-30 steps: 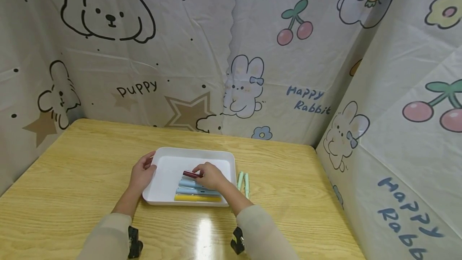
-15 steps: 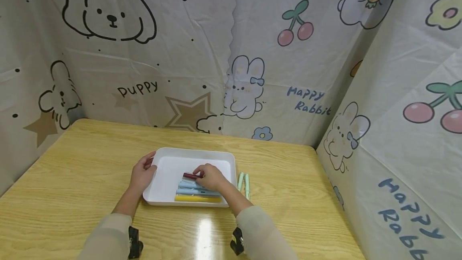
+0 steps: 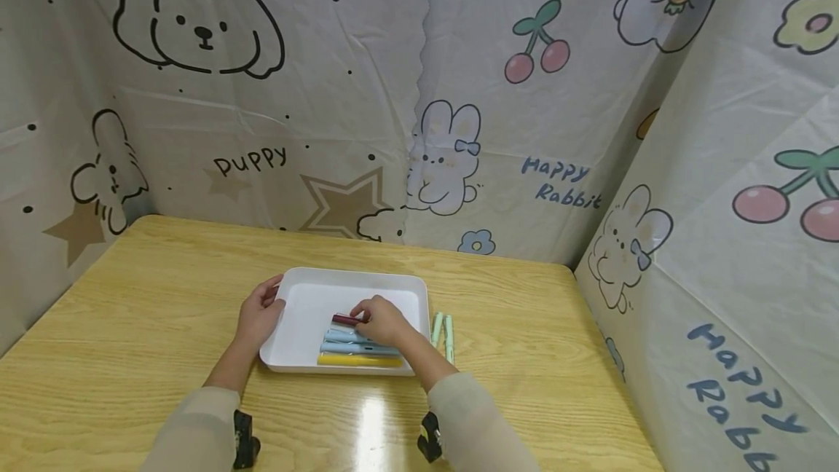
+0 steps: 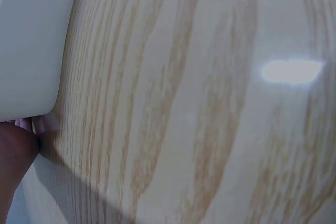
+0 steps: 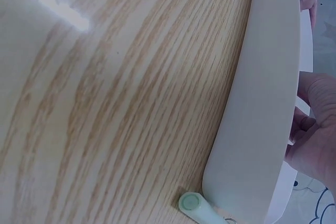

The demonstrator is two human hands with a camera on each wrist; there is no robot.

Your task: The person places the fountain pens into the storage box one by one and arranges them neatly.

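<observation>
A white rectangular tray (image 3: 308, 297) sits on the wooden table. My left hand (image 3: 258, 315) grips its left end, thumb at the rim and fingers along the outside. Over the tray, my right hand (image 3: 383, 323) pinches a dark red pen (image 3: 345, 320) between thumb and fingers, and the hand covers the pen's right part. Just nearer than it lie light blue pens (image 3: 347, 347), side by side. A yellow pen (image 3: 357, 360) lies along the tray's near side. The right hand and forearm hide the right ends of the blue pens.
Two pale green pens (image 3: 448, 337) lie on the table (image 3: 524, 355) just right of the tray; one shows by the tray corner in the right wrist view. A printed cloth (image 3: 367, 93) hangs behind the table and along both sides.
The dark red pen's visible end has shifted very slightly toward the light blue pens. Both hands and the tray otherwise stay in place.
</observation>
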